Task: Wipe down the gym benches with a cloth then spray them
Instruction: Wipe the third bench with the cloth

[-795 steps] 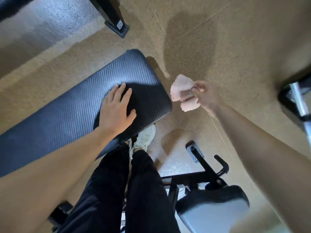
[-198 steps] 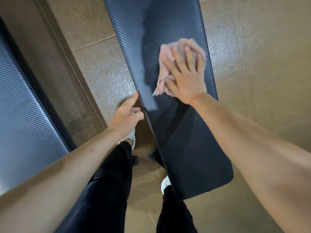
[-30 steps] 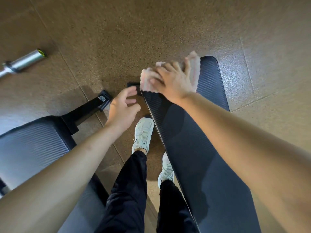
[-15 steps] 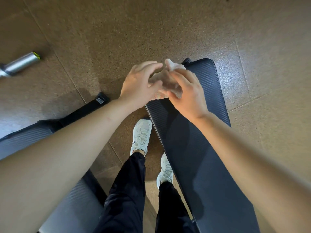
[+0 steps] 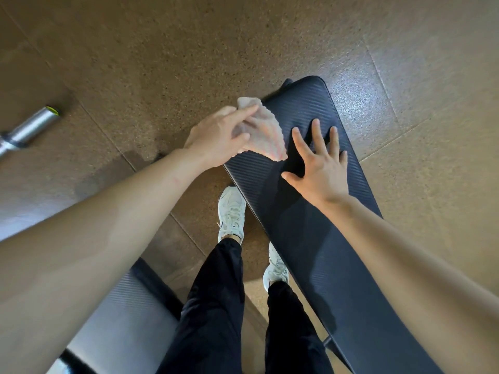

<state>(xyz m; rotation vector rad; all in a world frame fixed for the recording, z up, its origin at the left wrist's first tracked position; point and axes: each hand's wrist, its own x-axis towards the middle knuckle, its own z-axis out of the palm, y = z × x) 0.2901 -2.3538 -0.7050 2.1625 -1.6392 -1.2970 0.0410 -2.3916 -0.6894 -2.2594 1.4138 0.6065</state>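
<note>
Cloth point(image 5: 266, 130): bunched, at the far left edge of the bench point(image 5: 310, 252). Left hand point(image 5: 216, 136): grip closed on the cloth. Right hand point(image 5: 321, 168): flat on the bench just right of the cloth, grip fully open, fingers spread, holding nothing. Barbell point(image 5: 29, 128): well left of the bench.

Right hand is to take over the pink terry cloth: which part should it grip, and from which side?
Probably the loose lower corner of the pink terry cloth, which fans out free over the black ribbed bench pad. Come from the right: the left hand covers the bunched upper-left part, while the right hand lies flat beside that corner.
</note>
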